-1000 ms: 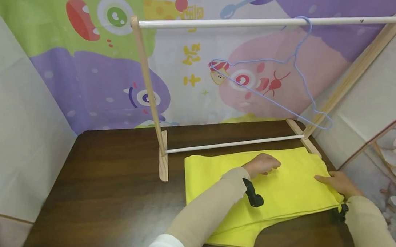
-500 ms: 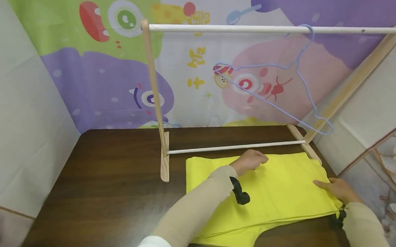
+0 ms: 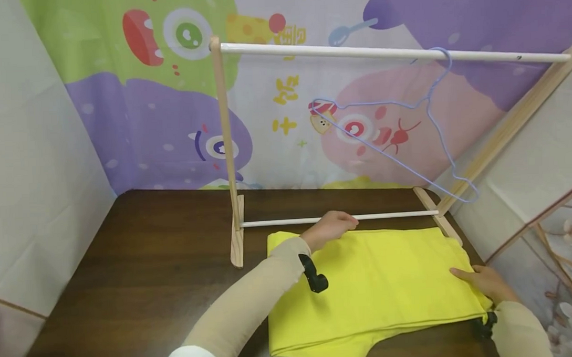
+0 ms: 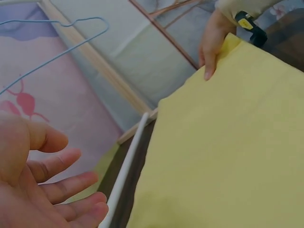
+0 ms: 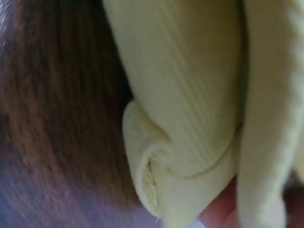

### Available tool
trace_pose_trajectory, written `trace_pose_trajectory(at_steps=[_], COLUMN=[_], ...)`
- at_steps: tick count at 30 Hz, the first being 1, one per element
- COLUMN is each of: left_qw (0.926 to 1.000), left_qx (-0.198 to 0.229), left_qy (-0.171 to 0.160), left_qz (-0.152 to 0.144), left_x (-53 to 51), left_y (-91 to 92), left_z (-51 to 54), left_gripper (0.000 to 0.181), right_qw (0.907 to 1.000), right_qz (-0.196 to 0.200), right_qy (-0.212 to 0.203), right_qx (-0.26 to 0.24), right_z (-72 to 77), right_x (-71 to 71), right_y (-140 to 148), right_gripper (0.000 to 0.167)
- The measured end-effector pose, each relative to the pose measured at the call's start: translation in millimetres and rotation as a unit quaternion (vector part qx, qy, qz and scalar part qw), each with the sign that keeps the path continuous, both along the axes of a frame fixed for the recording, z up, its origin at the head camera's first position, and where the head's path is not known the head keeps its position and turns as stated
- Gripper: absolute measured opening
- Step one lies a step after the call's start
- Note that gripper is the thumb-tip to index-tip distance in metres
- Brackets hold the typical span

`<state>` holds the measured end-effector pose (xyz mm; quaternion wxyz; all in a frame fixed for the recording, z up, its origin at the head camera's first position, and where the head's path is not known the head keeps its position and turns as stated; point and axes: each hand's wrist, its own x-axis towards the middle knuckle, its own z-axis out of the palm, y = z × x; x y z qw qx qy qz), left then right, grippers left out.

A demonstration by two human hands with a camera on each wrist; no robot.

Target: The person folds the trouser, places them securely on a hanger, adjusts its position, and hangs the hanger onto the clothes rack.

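Note:
A folded yellow cloth garment [image 3: 389,280] lies on the dark wooden table in front of the rack. My left hand [image 3: 330,229] hovers over its back edge; in the left wrist view the left hand [image 4: 52,185] has loosely spread fingers and holds nothing. At the garment's right edge my right hand [image 3: 490,282] grips the cloth, thumb on top and the other fingers beneath; the left wrist view also shows this right hand [image 4: 212,45]. Close up in the right wrist view are cloth folds [image 5: 185,85], with a bit of fingers [image 5: 223,206] at the bottom.
A wooden rack with a white top bar [image 3: 333,51] and a white lower bar [image 3: 391,215] stands behind the garment. A blue hanger [image 3: 392,102] hangs from the top bar near its right end. Fabric panels surround the table [image 3: 142,267].
My left hand has moved left and back across the garment to its back edge. The right hand keeps its grip at the right edge. The head view has shifted slightly.

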<state>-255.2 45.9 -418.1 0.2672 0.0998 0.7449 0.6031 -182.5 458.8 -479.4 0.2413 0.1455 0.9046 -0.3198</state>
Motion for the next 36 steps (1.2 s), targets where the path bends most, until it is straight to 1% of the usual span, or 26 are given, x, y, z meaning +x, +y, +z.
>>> trace_pose_trajectory(at_steps=[2, 5, 9, 10, 15, 19, 22, 27, 30, 34, 36], left_qw=[0.9999, 0.9993, 0.9985, 0.9982, 0.9967, 0.9955, 0.9952, 0.9942, 0.9911, 0.9817, 0.9778], left_qx=[-0.013, -0.030, -0.041, -0.044, -0.049, -0.051, -0.048, -0.051, -0.082, -0.141, -0.159], left_qy=[0.009, 0.021, 0.032, 0.035, 0.059, 0.072, 0.071, 0.072, 0.093, 0.127, 0.136], left_qz=[0.004, 0.009, 0.017, 0.020, 0.028, 0.036, 0.047, 0.061, 0.050, 0.016, 0.002], left_x=[-1.3, -2.4, -0.7, 0.0, 1.4, 0.9, 1.2, 3.3, 5.9, 9.8, 13.0], left_y=[-6.7, -17.0, -32.3, -36.1, -52.9, -65.2, -75.0, -90.6, -99.4, -111.4, -116.8], left_z=[1.0, 2.5, 4.9, 5.4, 7.0, 7.9, 8.8, 7.9, 5.5, 0.3, -1.6], left_gripper=[0.024, 0.025, 0.027, 0.027, 0.026, 0.026, 0.026, 0.026, 0.028, 0.033, 0.035], right_qw=[1.0000, 0.9999, 0.9993, 0.9993, 0.9993, 0.9994, 0.9995, 0.9987, 0.9983, 0.9988, 0.9989], right_qz=[-0.003, 0.007, 0.035, 0.036, 0.024, 0.021, 0.019, -0.005, -0.007, 0.001, 0.003], right_qy=[0.000, 0.001, 0.012, 0.015, 0.021, 0.014, 0.005, 0.000, -0.001, 0.000, 0.000], right_qx=[-0.009, -0.015, 0.000, -0.001, -0.020, -0.024, -0.024, -0.051, -0.058, -0.050, -0.046], right_z=[-0.5, -0.9, 0.5, 1.1, 2.1, 0.7, 0.1, -0.7, -1.9, -2.1, -1.4], right_x=[0.3, 0.1, -1.5, -1.8, -3.1, -3.2, -2.5, 0.6, 0.6, -0.5, -0.3], right_y=[0, 0, -1, -1, -2, 0, 0, -1, -1, -2, -3], right_gripper=[0.095, 0.092, 0.088, 0.086, 0.082, 0.084, 0.086, 0.088, 0.089, 0.089, 0.088])
